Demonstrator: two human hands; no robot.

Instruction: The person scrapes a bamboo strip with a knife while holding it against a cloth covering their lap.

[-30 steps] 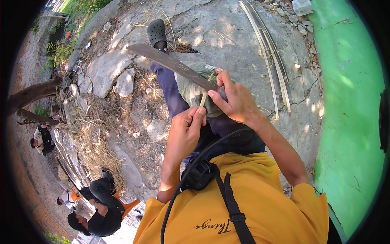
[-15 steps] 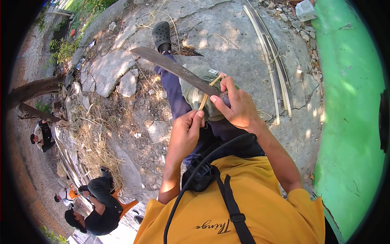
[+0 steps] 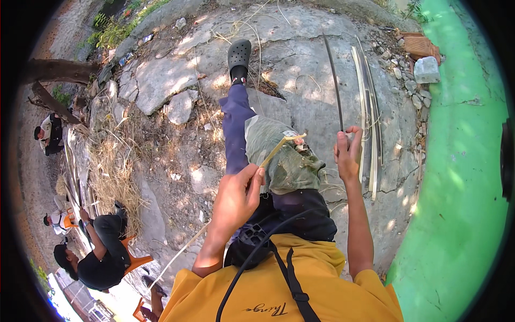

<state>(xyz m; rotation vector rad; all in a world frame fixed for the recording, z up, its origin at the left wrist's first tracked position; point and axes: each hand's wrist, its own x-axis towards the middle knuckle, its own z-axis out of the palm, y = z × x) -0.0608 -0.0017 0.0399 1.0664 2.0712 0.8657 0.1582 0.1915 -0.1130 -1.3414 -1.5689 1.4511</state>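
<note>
while left grip (image 3: 236, 196) pinches strip (image 3: 273, 152) | right grip (image 3: 347, 153) holds blade (image 3: 331, 75) | shirt (image 3: 338, 290): black script (image 3: 266, 309)

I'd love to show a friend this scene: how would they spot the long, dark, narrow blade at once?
From the bright green painted surface along the right side, look left to the bare right hand. The long, dark, narrow blade extends from it toward the picture's top. Unlike the straight, pale, slender strips lying to its right, it is held in that hand.
</note>
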